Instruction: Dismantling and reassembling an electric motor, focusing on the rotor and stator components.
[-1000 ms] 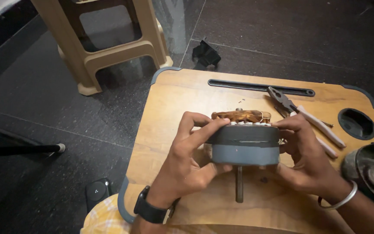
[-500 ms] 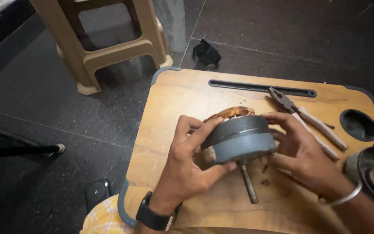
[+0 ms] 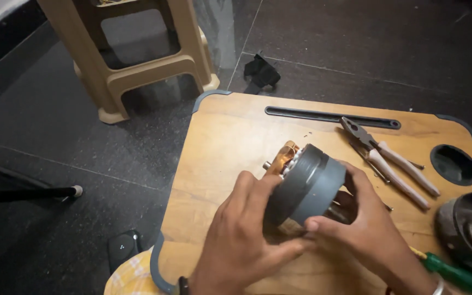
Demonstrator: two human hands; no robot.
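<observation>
A single head-worn camera looks steeply down, close over the wooden lap table (image 3: 230,142).

Both hands, left hand (image 3: 241,240) and right hand (image 3: 372,235), grip a grey motor (image 3: 307,183) (tilted) over the wooden table (image 3: 230,136).

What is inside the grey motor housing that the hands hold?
At the open end of the housing, copper windings and a shaft tip show. The rest inside is hidden by the grey wall and by the left hand and right hand.

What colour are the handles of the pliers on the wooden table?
The handles of the pliers are pale pinkish white, seen in the head view.
</observation>
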